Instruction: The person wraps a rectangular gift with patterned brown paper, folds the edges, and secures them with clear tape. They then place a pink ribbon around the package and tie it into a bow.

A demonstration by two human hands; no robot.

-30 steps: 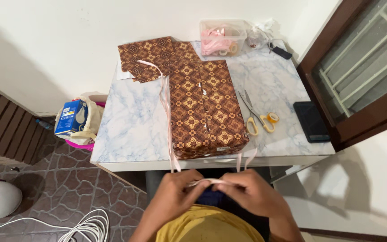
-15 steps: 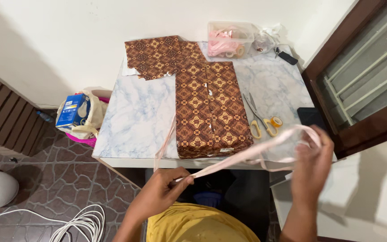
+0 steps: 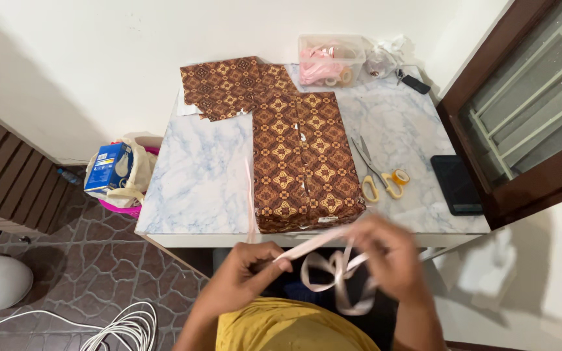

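Note:
A box wrapped in brown patterned paper lies on the marble-look table. A pale pink ribbon runs along the box's left side and hangs off the front edge. My left hand pinches one stretch of that ribbon just below the table edge. My right hand holds the ribbon too, with loops hanging under it. Both hands are close together in front of the box's near end.
Yellow-handled scissors and a tape roll lie right of the box, a dark phone further right. Spare patterned paper and a clear tub of ribbons sit at the back. A bag and white cable are on the floor left.
My right hand has come back in from the far right towards my left hand, gathering the ribbon into loops. The ribbon no longer stretches wide across.

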